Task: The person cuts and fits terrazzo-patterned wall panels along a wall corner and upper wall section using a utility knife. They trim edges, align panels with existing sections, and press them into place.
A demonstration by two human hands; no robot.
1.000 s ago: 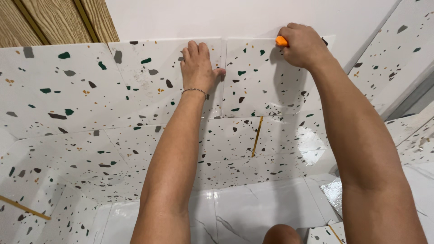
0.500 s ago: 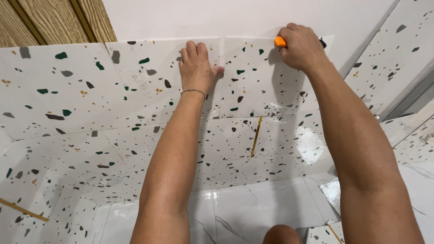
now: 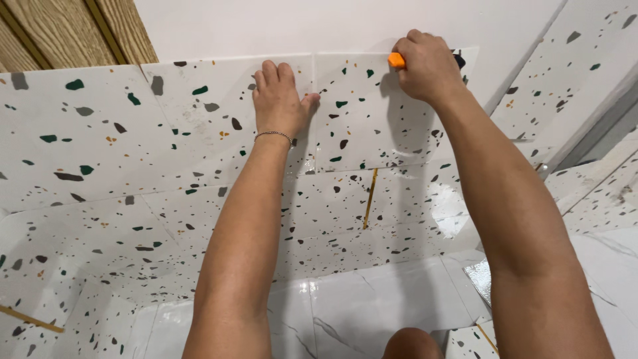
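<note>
My left hand lies flat, fingers up, against a white speckled wall tile right beside the vertical seam to the neighbouring tile. A thin bracelet circles that wrist. My right hand is closed around a tool with an orange tip and a black end, held at the top edge of the right-hand tile where it meets the plain white wall.
Wood-grain panelling fills the upper left corner. More speckled tiles run along the right wall. A thin brass strip lies on the speckled floor tile, glossy marble-look tile nearer me, and my knee shows at the bottom.
Both hands stay on the tiles in nearly the same spots; the view has shifted slightly and my right hand with the orange-tipped tool sits a little lower along the top edge.
</note>
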